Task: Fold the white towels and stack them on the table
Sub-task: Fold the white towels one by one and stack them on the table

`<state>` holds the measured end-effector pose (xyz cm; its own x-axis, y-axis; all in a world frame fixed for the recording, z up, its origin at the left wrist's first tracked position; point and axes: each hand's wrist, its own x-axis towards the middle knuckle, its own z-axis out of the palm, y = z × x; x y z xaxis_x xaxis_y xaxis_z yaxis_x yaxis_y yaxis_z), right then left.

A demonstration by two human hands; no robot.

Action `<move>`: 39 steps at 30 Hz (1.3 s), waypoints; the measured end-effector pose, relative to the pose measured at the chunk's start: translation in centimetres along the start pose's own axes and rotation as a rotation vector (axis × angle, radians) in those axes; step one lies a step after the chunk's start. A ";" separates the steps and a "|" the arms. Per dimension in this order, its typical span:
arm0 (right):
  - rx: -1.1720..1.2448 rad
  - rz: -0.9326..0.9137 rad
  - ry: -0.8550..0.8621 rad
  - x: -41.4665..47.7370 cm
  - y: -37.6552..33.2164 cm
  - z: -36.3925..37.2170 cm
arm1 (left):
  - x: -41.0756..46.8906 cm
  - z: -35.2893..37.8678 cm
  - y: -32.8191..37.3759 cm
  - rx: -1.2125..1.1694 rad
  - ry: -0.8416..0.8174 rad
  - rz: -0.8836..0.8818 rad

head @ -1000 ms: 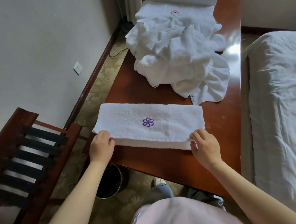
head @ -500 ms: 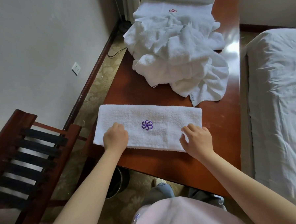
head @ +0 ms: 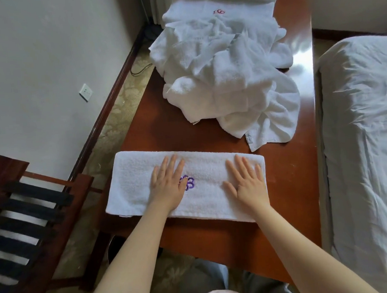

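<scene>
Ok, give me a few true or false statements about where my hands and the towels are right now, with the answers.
1. The left hand and the right hand both lie flat, fingers straight, on the folded towel. True.
2. The flower stitched on that towel is red. False: the flower is purple.
3. A heap of unfolded towels lies farther back on the table. True.
4. The folded towel lies on the bed. False: it lies on the table; the bed stands to the right.
</scene>
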<state>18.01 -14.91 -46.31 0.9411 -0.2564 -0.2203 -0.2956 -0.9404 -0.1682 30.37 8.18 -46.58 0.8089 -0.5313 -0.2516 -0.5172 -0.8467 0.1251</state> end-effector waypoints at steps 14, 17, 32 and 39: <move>0.067 -0.232 -0.025 2.8 -8.5 -1.0 | -0.9 -1.1 -3.9 -0.014 0.103 -0.067; 0.025 -0.231 0.002 2.7 -8.1 0.1 | -2.0 -1.3 -7.4 -0.001 0.086 -0.177; 0.364 0.048 0.365 1.1 -5.7 -3.4 | -0.7 -3.3 -2.0 -0.148 0.233 -0.080; 0.163 0.448 0.155 -3.2 -0.8 -3.3 | -1.3 -1.9 -2.5 -0.097 0.075 -0.220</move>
<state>15.81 -14.10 -42.34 0.7258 -0.6686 -0.1618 -0.6861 -0.6867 -0.2403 31.12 10.98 -44.70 0.9192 -0.3319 -0.2118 -0.3004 -0.9389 0.1677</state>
